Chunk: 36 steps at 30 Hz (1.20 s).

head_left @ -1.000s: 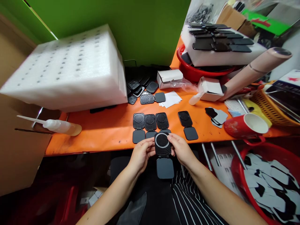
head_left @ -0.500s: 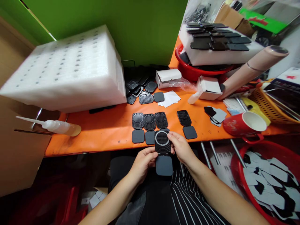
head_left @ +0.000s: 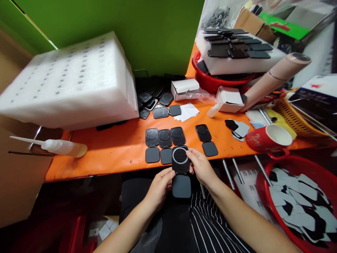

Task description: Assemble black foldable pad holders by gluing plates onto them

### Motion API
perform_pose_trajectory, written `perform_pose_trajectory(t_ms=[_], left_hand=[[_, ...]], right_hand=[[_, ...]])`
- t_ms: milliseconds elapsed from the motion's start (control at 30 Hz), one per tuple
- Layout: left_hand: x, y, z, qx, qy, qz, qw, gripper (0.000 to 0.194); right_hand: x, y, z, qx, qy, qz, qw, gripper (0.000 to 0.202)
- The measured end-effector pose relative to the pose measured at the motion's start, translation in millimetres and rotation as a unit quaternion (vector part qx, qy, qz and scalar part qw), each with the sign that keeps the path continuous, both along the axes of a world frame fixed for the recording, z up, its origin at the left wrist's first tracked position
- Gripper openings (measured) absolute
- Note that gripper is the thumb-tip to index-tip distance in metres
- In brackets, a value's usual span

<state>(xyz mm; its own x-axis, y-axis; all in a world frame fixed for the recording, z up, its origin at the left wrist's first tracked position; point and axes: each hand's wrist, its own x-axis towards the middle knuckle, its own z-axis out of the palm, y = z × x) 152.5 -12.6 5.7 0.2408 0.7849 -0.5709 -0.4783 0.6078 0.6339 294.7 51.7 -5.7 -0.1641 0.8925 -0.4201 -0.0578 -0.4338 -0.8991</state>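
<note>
Holds a hinged black piece point(head_left: 180, 170) in both hands, just off the near edge of the orange table point(head_left: 110, 151), with the ridged panel toward the far side and the smooth panel toward the near side. Pinches its left edge by the hinge with the left hand point(head_left: 159, 188), mostly closed, with the thumb on the front and the other fingers partly hidden. Grips the far right side of the ridged panel with the right hand point(head_left: 202, 168), likewise mostly closed, with the thumb at the edge of the grey ring point(head_left: 180, 163). Cannot tell the exact lie of the hidden fingers.

Has three like pieces in a row on the table just beyond: a left piece point(head_left: 152, 144), a middle piece point(head_left: 165, 144) and a right piece point(head_left: 177, 136), the last partly covered from view. Has a fourth piece point(head_left: 206, 139) apart to the right, and farther off a sideways piece point(head_left: 167, 111) beside white papers point(head_left: 191, 111). Faces a white foam block point(head_left: 68, 84) at the far left, with a squeeze bottle point(head_left: 65, 148) nearer; to the right, a red mug point(head_left: 259, 138).
</note>
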Motion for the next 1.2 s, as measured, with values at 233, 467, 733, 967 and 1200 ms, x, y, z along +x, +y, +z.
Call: perform_pose_trajectory(t_ms=[233, 467, 733, 967, 1200], left_hand=[[4, 2, 4.2, -0.076, -0.028, -0.014, 0.997, 0.043], [4, 25, 9.8, -0.064, -0.002, 0.062, 0.996, 0.038], [6, 44, 9.5, -0.050, 0.004, 0.109, 0.993, 0.032], [-13, 48, 11.5, -0.035, 0.024, 0.158, 0.987, 0.034], [-31, 44, 5.6, -0.016, 0.031, 0.197, 0.980, 0.033]], right_hand=[[2, 0, 1.0, -0.014, 0.040, 0.002, 0.999, 0.027], [41, 1, 2.4, 0.058, -0.035, -0.077, 0.995, 0.016], [69, 6, -2.8, 0.082, -0.081, -0.148, 0.982, 0.026], [47, 35, 0.9, 0.188, -0.171, -0.127, 0.959, 0.010], [24, 98, 22.2, 0.326, -0.441, 0.053, 0.835, 0.024]])
